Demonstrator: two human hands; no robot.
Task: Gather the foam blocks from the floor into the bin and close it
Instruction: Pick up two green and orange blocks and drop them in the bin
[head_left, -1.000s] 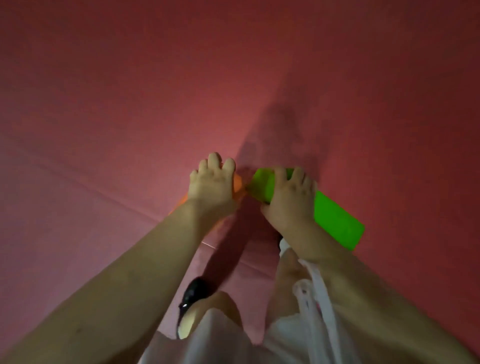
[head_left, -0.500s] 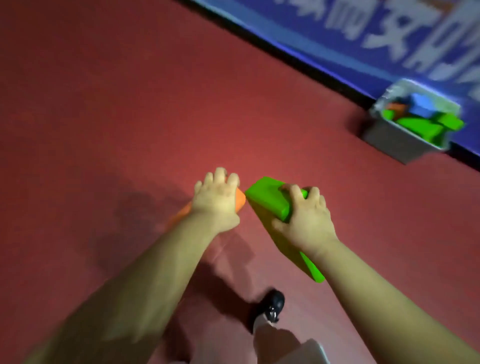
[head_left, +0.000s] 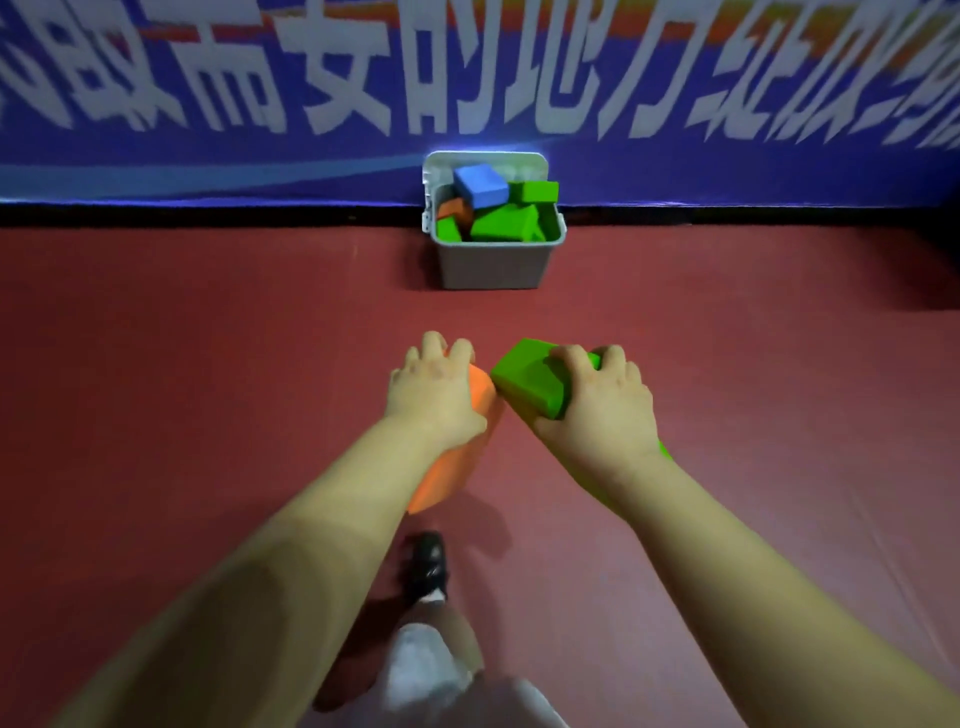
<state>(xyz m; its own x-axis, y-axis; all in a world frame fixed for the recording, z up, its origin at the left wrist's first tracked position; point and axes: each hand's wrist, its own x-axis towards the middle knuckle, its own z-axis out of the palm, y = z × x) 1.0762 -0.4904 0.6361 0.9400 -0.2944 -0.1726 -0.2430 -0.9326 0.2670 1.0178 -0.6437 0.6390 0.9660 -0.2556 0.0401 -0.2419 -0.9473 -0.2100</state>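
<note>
My left hand (head_left: 436, 389) grips an orange foam block (head_left: 447, 467), which hangs below my wrist above the red floor. My right hand (head_left: 597, 402) holds a long green foam block (head_left: 527, 376) by its upper end; the rest of it is hidden under my hand. Straight ahead a grey bin (head_left: 493, 260) stands on the floor against the wall, its white lid (head_left: 483, 158) flipped up behind it. Inside lie several foam blocks: a blue one (head_left: 480, 186) on top, green ones (head_left: 504, 223) and an orange one (head_left: 453, 209). Both hands are well short of the bin.
A blue banner with large white characters (head_left: 467, 104) runs along the wall behind the bin, above a black skirting strip (head_left: 208, 214). My leg and black shoe (head_left: 427, 566) step forward on the red floor (head_left: 208, 364).
The view has swung up from the floor to face the bin. Both blocks have been lifted off the floor and carried toward the bin, which is now centred ahead.
</note>
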